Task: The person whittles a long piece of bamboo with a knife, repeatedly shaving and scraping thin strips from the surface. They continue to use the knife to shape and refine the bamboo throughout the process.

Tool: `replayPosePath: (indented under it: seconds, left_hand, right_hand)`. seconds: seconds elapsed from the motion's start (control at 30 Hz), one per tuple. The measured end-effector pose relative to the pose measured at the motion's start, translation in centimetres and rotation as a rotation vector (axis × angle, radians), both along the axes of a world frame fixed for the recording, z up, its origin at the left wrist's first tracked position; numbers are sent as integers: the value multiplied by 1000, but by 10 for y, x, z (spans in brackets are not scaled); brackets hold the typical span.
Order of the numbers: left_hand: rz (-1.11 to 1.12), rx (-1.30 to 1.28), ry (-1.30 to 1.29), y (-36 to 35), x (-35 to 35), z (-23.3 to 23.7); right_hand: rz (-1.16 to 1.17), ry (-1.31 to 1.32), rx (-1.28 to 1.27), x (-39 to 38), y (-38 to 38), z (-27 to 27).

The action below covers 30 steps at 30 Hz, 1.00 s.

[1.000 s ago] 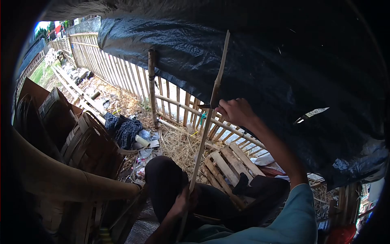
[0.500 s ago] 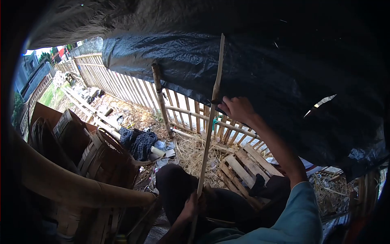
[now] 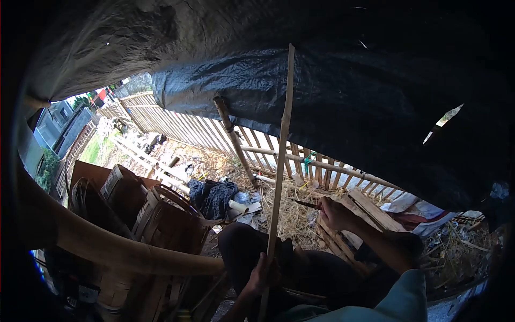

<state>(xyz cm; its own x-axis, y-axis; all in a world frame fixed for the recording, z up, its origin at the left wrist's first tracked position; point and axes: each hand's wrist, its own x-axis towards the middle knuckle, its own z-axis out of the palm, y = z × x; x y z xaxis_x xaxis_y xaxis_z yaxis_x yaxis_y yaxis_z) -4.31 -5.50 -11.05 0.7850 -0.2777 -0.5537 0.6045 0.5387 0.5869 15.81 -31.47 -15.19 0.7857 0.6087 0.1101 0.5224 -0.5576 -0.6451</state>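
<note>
A long, pale bamboo strip (image 3: 282, 137) stands nearly upright in front of me, its top end against the dark tarp. Near its lower part, by my knee, my left hand (image 3: 262, 273) is closed around it. To the right of the strip is my right hand (image 3: 336, 213), closed on the handle of a knife (image 3: 307, 204). The dark blade points left toward the strip, with a gap between them. Fingers of the right hand hide most of the handle.
Overhead and ahead hangs a black tarp (image 3: 225, 80) with a torn hole. Beyond it runs a bamboo fence (image 3: 188, 123). A thick bamboo pole (image 3: 139, 257) crosses at left, before woven baskets (image 3: 166, 214). Straw and a wooden pallet (image 3: 370, 210) lie on the ground.
My right hand with the knife has moved down and away from the bamboo strip, where the blade was against it. The left hand still grips the strip. The view has shifted slightly.
</note>
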Motion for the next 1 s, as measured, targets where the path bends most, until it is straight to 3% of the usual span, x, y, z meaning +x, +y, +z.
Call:
replayPosePath:
  seconds: [0.1,0.2,0.3,0.43,0.47,0.57,0.7,0.77,0.83,0.9,1.0]
  left_hand:
    - [35,57,38,-2,0,5]
    - [124,201,151,-14,3,22]
    - [-30,12,-64,-2,1,6]
    - [14,460,-123,-28,28,57]
    - [-173,396,-456,-7,41,39]
    - [-284,635,-447,-12,85,64]
    - [-245,928,-465,-24,150,94]
    - [-172,893,-434,-35,179,114]
    - [-33,808,-467,-32,213,98]
    - [18,594,-447,-30,224,86]
    - [38,391,-341,-38,215,84]
  right_hand:
    - [-56,52,-88,-2,-29,-26]
    - [-123,95,30,-2,-32,1]
    - [-151,-36,123,1,-34,16]
    - [-178,-95,87,-7,-38,36]
    - [-189,-108,119,-7,-37,35]
    - [-221,-186,111,-9,-34,43]
    - [-181,-272,157,-5,-37,50]
    - [-183,-213,206,-5,-35,64]
    - [-206,-130,265,-2,-32,64]
    - [-216,-189,319,5,-25,49]
    - [-184,-27,348,4,-21,71]
